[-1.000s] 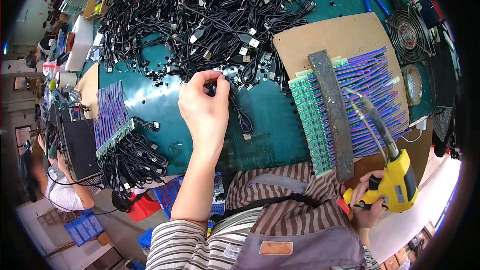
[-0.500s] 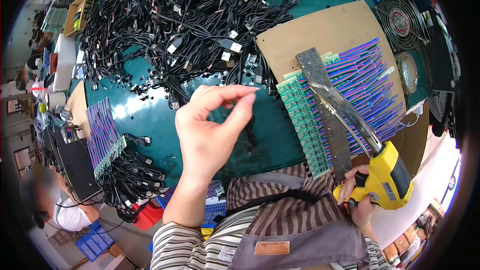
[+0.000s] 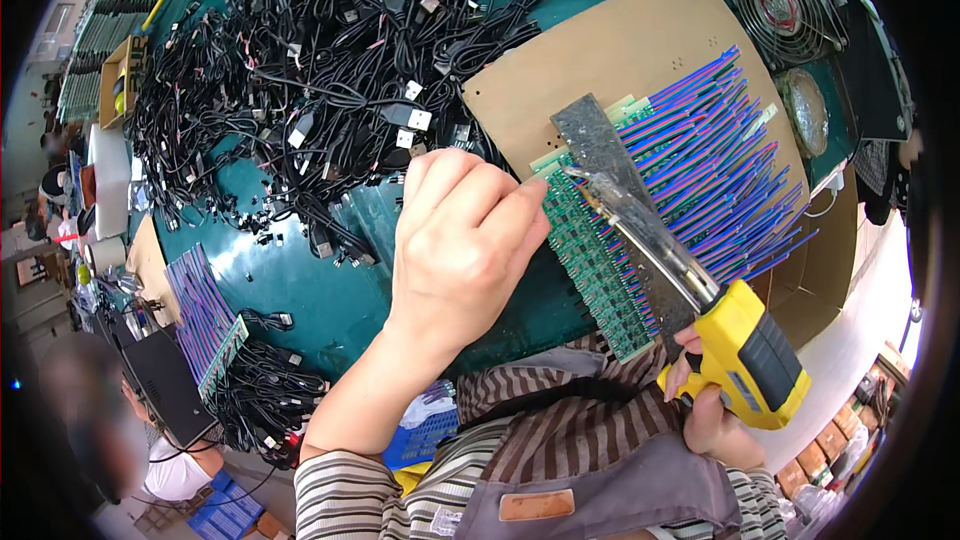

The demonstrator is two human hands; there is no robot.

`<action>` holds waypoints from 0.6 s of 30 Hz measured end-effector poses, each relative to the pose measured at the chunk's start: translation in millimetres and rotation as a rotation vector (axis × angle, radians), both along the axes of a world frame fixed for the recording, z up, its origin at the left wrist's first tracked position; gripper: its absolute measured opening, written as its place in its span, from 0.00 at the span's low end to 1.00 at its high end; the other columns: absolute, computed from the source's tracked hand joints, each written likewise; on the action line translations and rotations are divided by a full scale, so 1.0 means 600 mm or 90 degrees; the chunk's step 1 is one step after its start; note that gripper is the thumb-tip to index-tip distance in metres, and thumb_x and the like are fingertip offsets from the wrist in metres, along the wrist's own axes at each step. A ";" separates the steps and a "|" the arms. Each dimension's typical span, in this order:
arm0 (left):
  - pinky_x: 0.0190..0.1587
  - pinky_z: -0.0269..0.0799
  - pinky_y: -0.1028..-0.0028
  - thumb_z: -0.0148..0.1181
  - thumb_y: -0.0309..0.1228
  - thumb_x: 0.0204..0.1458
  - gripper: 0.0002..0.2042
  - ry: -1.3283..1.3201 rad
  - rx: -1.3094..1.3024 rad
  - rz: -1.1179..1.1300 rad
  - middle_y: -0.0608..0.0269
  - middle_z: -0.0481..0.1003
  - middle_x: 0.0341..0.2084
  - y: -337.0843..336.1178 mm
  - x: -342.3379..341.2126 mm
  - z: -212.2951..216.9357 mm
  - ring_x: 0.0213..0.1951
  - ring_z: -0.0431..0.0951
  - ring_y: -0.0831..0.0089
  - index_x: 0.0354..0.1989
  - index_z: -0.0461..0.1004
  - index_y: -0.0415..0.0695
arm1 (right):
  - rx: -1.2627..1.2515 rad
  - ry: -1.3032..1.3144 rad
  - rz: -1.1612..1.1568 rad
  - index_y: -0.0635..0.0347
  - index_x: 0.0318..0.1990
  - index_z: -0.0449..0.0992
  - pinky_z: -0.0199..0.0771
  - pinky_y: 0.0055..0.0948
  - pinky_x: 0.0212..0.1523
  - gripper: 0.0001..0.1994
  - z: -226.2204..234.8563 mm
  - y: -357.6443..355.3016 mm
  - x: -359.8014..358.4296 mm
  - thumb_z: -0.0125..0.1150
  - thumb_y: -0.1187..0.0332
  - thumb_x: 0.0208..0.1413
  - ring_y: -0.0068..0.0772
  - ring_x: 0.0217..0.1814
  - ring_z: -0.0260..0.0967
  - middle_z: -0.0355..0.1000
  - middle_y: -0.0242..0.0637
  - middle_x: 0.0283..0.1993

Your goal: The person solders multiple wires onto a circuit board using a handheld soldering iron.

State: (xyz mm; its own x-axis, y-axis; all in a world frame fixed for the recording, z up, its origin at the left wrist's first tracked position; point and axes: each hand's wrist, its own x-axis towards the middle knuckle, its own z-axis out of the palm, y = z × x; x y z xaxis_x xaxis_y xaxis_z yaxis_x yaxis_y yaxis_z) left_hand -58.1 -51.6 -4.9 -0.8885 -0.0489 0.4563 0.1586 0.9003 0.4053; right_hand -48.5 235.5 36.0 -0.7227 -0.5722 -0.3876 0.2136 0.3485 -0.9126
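My right hand [image 3: 706, 402] is wrapped round the handle of a yellow soldering gun [image 3: 755, 355]. The gun's long metal nozzle points up and left, its tip over the upper end of a row of green circuit boards [image 3: 597, 270]. Just left of that end, my left hand [image 3: 465, 240] is closed with its back toward me. Its fingertips press together beside the board edge, and whatever they pinch is hidden. A dark flat bar [image 3: 592, 130] lies across the boards. Blue, red and dark wires [image 3: 715, 170] fan out from the boards to the right.
Under the boards lies a brown cardboard sheet [image 3: 520, 90]. A large tangle of black USB cables [image 3: 330, 60] covers the far left of the green table. Another wired board strip [image 3: 225, 355] and a cable bundle [image 3: 265, 395] sit left. A fan [image 3: 785, 0] stands far right.
My left hand has turned over and come to the upper end of the circuit boards, fingers curled. The soldering gun's tip has moved left to the same end. The whole view has shifted slightly.
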 end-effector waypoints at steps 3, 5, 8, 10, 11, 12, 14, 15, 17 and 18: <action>0.32 0.65 0.70 0.69 0.20 0.31 0.10 -0.030 0.034 -0.001 0.67 0.74 0.21 -0.002 -0.001 0.003 0.27 0.72 0.69 0.26 0.80 0.42 | 0.085 0.086 0.065 0.64 0.54 0.59 0.69 0.29 0.31 0.31 -0.029 0.040 0.011 0.48 0.41 0.61 0.26 0.33 0.61 0.60 0.44 0.53; 0.32 0.65 0.71 0.69 0.20 0.31 0.10 -0.026 0.040 0.008 0.67 0.74 0.21 0.000 -0.002 0.003 0.27 0.72 0.68 0.26 0.80 0.42 | 0.083 0.072 0.031 0.64 0.52 0.60 0.70 0.29 0.30 0.28 -0.038 0.045 0.020 0.52 0.46 0.62 0.27 0.33 0.63 0.61 0.44 0.49; 0.31 0.65 0.71 0.69 0.19 0.31 0.10 -0.005 0.031 0.022 0.66 0.74 0.21 0.007 -0.003 -0.001 0.27 0.72 0.68 0.26 0.80 0.42 | 0.162 0.009 -0.059 0.62 0.45 0.80 0.75 0.37 0.43 0.20 -0.052 0.056 0.023 0.61 0.75 0.38 0.49 0.40 0.74 0.76 0.45 0.43; 0.33 0.64 0.69 0.69 0.20 0.32 0.11 -0.009 0.036 0.019 0.67 0.71 0.21 0.009 0.000 -0.003 0.28 0.71 0.68 0.28 0.79 0.41 | 0.159 0.040 -0.075 0.62 0.44 0.80 0.75 0.37 0.41 0.21 -0.045 0.044 0.021 0.63 0.75 0.35 0.49 0.39 0.74 0.75 0.45 0.42; 0.34 0.63 0.67 0.69 0.21 0.32 0.11 -0.010 0.046 0.013 0.68 0.69 0.21 0.009 0.001 -0.005 0.29 0.69 0.67 0.29 0.79 0.40 | 0.162 0.041 -0.076 0.62 0.44 0.80 0.75 0.37 0.41 0.21 -0.046 0.045 0.022 0.63 0.75 0.35 0.49 0.39 0.74 0.75 0.45 0.42; 0.34 0.63 0.67 0.69 0.21 0.32 0.11 -0.008 0.049 0.012 0.68 0.69 0.21 0.008 0.001 -0.005 0.29 0.69 0.67 0.29 0.79 0.40 | 0.157 0.075 -0.052 0.63 0.43 0.80 0.75 0.37 0.41 0.20 -0.047 0.047 0.023 0.62 0.73 0.36 0.49 0.38 0.74 0.75 0.45 0.42; 0.34 0.63 0.67 0.69 0.21 0.33 0.11 -0.014 0.049 0.009 0.67 0.69 0.21 0.007 0.001 -0.002 0.29 0.69 0.67 0.29 0.79 0.40 | 0.148 0.107 -0.026 0.63 0.42 0.80 0.75 0.36 0.40 0.19 -0.040 0.039 0.020 0.62 0.72 0.38 0.49 0.38 0.73 0.75 0.45 0.41; 0.34 0.63 0.67 0.69 0.21 0.33 0.11 -0.018 0.048 0.011 0.67 0.69 0.21 0.006 0.000 -0.003 0.29 0.69 0.67 0.29 0.79 0.40 | 0.131 0.104 -0.031 0.63 0.41 0.80 0.75 0.37 0.40 0.17 -0.027 0.021 0.010 0.61 0.71 0.39 0.49 0.37 0.73 0.75 0.45 0.40; 0.35 0.63 0.67 0.68 0.21 0.34 0.10 -0.038 0.046 0.008 0.67 0.68 0.21 0.004 -0.001 -0.003 0.30 0.69 0.67 0.28 0.79 0.41 | 0.116 0.103 -0.038 0.63 0.40 0.80 0.75 0.37 0.39 0.16 -0.014 0.009 -0.003 0.61 0.70 0.40 0.49 0.36 0.73 0.75 0.46 0.40; 0.35 0.63 0.67 0.68 0.21 0.34 0.10 -0.037 0.049 0.007 0.67 0.68 0.21 0.002 -0.002 -0.001 0.30 0.69 0.67 0.28 0.79 0.41 | 0.142 0.160 0.017 0.63 0.38 0.79 0.75 0.38 0.39 0.15 -0.011 0.007 -0.005 0.60 0.69 0.41 0.49 0.36 0.73 0.75 0.46 0.39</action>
State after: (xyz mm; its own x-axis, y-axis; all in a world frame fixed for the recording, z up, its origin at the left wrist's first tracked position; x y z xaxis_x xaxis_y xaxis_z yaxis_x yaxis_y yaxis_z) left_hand -59.1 -50.4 -5.5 -0.9124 -0.0912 0.3991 0.1237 0.8679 0.4810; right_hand -51.5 239.5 29.5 -0.7979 -0.5127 -0.3169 -0.0203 0.5484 -0.8360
